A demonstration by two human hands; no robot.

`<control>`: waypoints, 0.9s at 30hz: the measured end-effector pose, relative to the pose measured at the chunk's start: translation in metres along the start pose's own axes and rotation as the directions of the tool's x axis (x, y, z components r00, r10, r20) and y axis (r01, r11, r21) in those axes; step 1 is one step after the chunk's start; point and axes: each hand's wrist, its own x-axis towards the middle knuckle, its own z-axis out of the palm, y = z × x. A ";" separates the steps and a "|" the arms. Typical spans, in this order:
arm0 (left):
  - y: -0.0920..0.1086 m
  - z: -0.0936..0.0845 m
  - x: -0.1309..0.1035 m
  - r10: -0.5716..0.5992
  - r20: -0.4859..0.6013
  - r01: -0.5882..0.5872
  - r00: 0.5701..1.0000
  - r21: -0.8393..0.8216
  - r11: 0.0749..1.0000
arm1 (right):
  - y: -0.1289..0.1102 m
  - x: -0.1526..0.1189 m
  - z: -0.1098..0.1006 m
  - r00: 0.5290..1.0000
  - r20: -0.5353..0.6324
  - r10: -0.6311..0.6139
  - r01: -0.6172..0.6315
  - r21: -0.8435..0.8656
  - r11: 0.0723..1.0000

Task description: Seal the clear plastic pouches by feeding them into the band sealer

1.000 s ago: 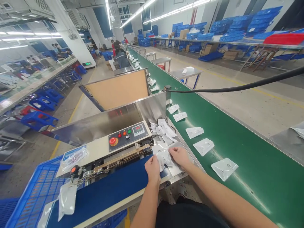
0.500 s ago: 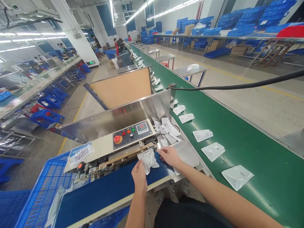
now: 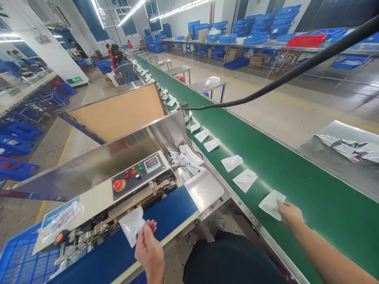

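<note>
A white pouch (image 3: 132,225) leans tilted at the edge of the sealing machine, above its blue belt (image 3: 174,213). My left hand (image 3: 149,246) is at the pouch's lower right edge, thumb and forefinger closed against it and the other fingers curled. Out to the right, my right hand (image 3: 290,215) pinches the near corner of another white pouch (image 3: 271,203), which lies on the green conveyor (image 3: 296,173). Farther along that conveyor several similar pouches rest in a row, the nearest being one flat pouch (image 3: 245,180).
The machine's control panel (image 3: 136,173) has a red stop button and a lit display. Loose pouches (image 3: 189,157) are heaped beside a metal plate (image 3: 204,189). A black cable (image 3: 251,100) crosses above the conveyor. A blue basket (image 3: 17,252) stands at lower left.
My right hand has left the sealer and reached right to a pouch on the conveyor. The pouch at the sealer has shifted left along it. My view has turned right.
</note>
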 end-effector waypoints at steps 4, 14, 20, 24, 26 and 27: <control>0.017 0.049 -0.028 0.020 0.297 -0.035 0.955 0.044 0.998 | -0.052 -0.025 -0.018 0.994 0.094 -0.058 0.034 0.244 0.969; 0.056 0.139 -0.096 0.131 0.750 -0.181 0.648 -0.016 0.983 | -0.197 -0.189 -0.036 0.533 0.370 -0.761 0.333 0.735 0.591; 0.041 0.112 -0.078 0.086 0.636 -0.139 0.767 0.033 0.990 | -0.212 -0.220 -0.019 0.395 0.487 -0.779 0.253 0.757 0.602; 0.026 0.112 -0.056 -0.075 0.538 0.030 0.840 0.091 0.995 | -0.235 -0.218 0.009 0.488 0.531 -0.693 0.312 0.635 0.707; 0.018 0.122 -0.042 -0.222 0.439 0.208 0.871 0.080 0.975 | -0.250 -0.215 0.028 0.592 0.554 -0.585 0.262 0.555 0.790; 0.014 0.127 -0.035 -0.277 0.403 0.275 0.872 0.065 0.959 | -0.257 -0.215 0.037 0.619 0.568 -0.543 0.226 0.533 0.815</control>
